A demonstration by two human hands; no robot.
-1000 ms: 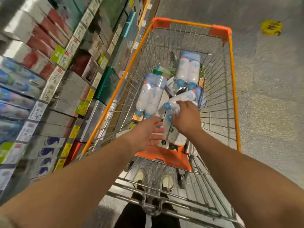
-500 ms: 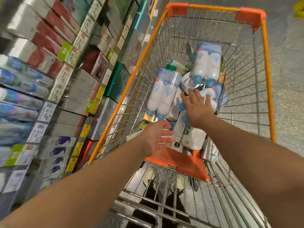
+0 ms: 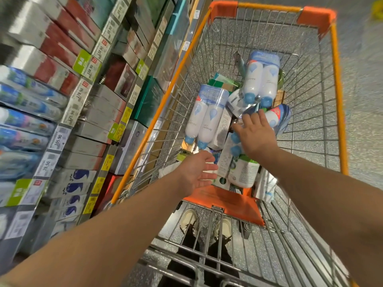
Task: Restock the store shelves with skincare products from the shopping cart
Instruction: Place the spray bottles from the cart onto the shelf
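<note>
White bottle twin-pack (image 3: 269,121) now lies under your right hand (image 3: 256,134), fingers spread after uncurling; left hand (image 3: 196,170) waits open, empty. Nothing lifted yet.

Wire-metal cart (image 3: 315,83), glossy plastic bottles (image 3: 207,119)

A wire cart (image 3: 337,83) with orange rim stands on speckled floor (image 3: 364,129). In it lie twin-packs of white bottles (image 3: 207,117), boxes (image 3: 222,129) and a green-capped bottle (image 3: 243,172). Left, shelves (image 3: 83,94) carry boxes.
</note>
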